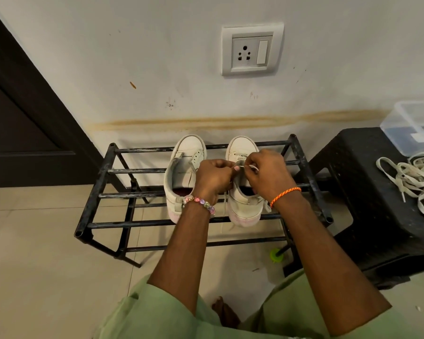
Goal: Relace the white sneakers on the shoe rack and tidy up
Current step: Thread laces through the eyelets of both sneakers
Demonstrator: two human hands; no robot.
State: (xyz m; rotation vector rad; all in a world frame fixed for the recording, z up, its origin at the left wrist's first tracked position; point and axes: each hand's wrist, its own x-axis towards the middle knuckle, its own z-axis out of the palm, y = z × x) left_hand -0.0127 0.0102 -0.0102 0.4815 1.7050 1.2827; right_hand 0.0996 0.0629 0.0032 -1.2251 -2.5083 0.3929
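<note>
two white sneakers stand side by side on the top bars of a black rack (103, 194), toes toward the wall, heels toward the rack's front edge. the left sneaker (181, 177) has bare eyelets and no lace that i can see. the right sneaker (242, 199) sits just beside it, nearer the rack's right end, with a lace (251, 167) threaded across its upper eyelets.

both hands meet over the tongue of the right sneaker. the left hand (213, 178) has its fingers curled, thumb and forefinger pinching one strand of the lace. the right hand (267, 174) does the same, its fingers clamped on a small loop of lace just apart from the other hand's tips. a beaded bracelet (198, 203) circles the left wrist and an orange cord (285, 195) the right.

to the right of the rack stands a black stool (367, 196), close against it. on the stool's top lies a loose heap of old laces (416, 184) toward its right edge, and at its far corner a clear box (411, 126). a socket (251, 51) is set in the wall above the sneakers. a small green cap (276, 255) lies on the floor under the rack's right front leg.
</note>
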